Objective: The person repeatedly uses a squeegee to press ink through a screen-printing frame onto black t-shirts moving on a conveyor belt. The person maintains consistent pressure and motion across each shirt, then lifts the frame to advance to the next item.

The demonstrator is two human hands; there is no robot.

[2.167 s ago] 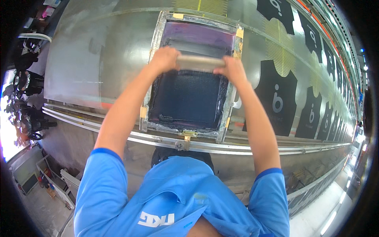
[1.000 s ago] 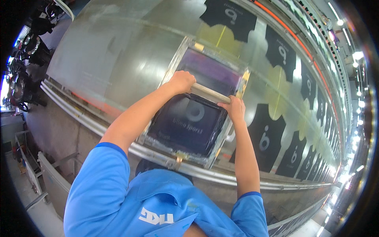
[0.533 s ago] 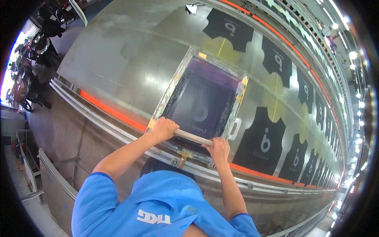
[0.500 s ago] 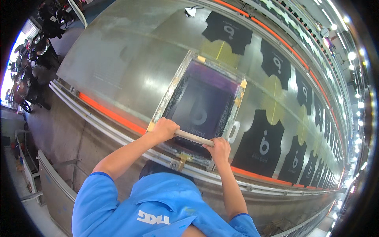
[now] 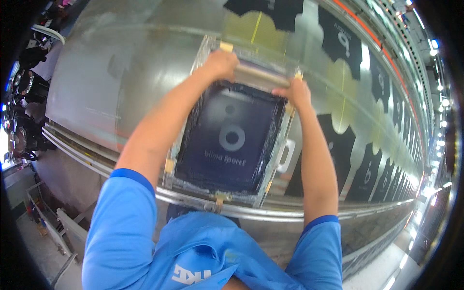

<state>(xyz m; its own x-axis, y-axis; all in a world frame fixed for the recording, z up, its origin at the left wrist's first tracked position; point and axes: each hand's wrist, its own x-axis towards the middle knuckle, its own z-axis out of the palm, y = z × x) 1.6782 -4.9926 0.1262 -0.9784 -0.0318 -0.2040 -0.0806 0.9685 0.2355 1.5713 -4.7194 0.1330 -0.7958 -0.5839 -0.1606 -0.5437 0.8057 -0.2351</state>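
Both my arms stretch forward over a printing screen [image 5: 208, 169] with a taped rim and a dark mesh bearing a pale ring-shaped logo and lettering. Close to the screen's far end lies a squeegee [image 5: 261, 76] with a long pale handle. My left hand [image 5: 222, 65] is closed around the handle's left end, and my right hand [image 5: 296, 93] grips its right end, thumb along the near side. The squeegee's blade is mostly hidden under the handle. A white loop handle [image 5: 286, 156] sticks out from the screen's right side.
The screen rests on a long metal table [image 5: 121, 63]. Dark cut shirt panels [image 5: 340, 36] with pale logos lie in rows to the right, with yellowish patches [image 5: 340, 99] between them. A metal rail [image 5: 193, 200] runs along the near edge. Motorcycles [image 5: 24, 123] stand far left.
Both hands have pushed the squeegee from the screen's near end to its far end. The logo on the mesh now shows fully, and the view has shifted.
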